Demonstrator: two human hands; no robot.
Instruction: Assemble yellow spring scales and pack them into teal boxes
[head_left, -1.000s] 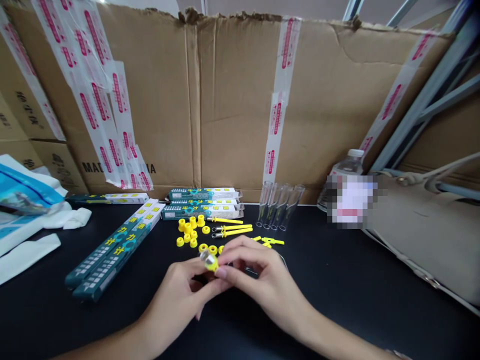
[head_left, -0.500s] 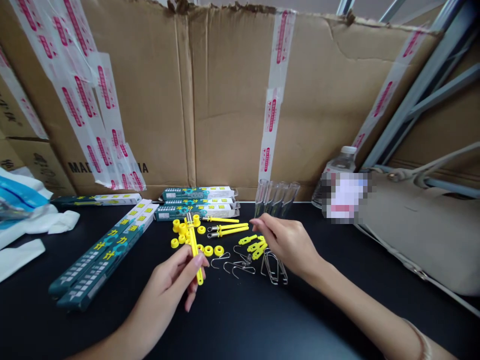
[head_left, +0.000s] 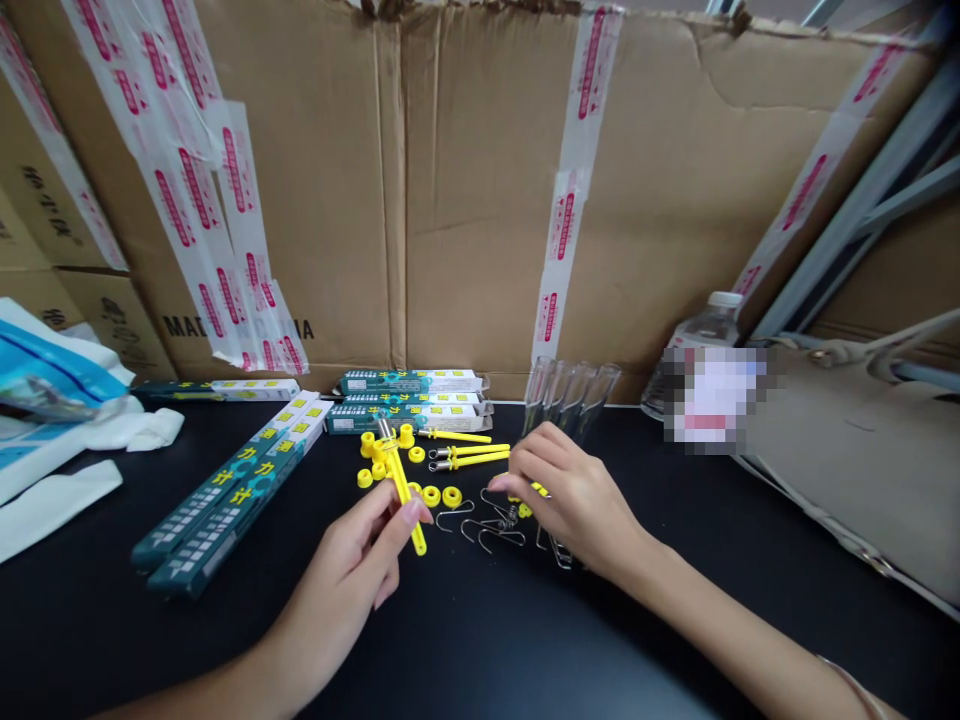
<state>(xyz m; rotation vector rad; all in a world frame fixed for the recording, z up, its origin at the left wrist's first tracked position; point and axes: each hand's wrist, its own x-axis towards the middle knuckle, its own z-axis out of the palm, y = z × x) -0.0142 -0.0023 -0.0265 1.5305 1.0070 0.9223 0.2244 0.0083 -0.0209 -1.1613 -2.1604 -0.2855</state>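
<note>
My left hand (head_left: 367,545) is closed on a slim yellow spring-scale rod (head_left: 406,490), with a metal spring at its upper end. The rod leans with its spring end away from me. My right hand (head_left: 570,500) is low over small yellow tabs (head_left: 538,490), its fingers bent and slightly apart; it partly hides the tabs. Beside it lie bent metal wire hooks (head_left: 491,530). Yellow ring caps (head_left: 451,497) are grouped beyond my left hand. More yellow rods with springs (head_left: 480,458) lie between the hands, farther back.
Clear plastic tubes (head_left: 574,390) stand behind my right hand. Printed slim boxes (head_left: 247,470) lie at left, with more boxes (head_left: 409,412) at the back. A large carton (head_left: 480,200) walls off the rear. A bottle (head_left: 709,330) and grey bag (head_left: 862,450) are at right.
My right hand has lowered from above the rods onto the yellow tabs. My left hand keeps its hold on the rod. The whole view has shifted slightly.
</note>
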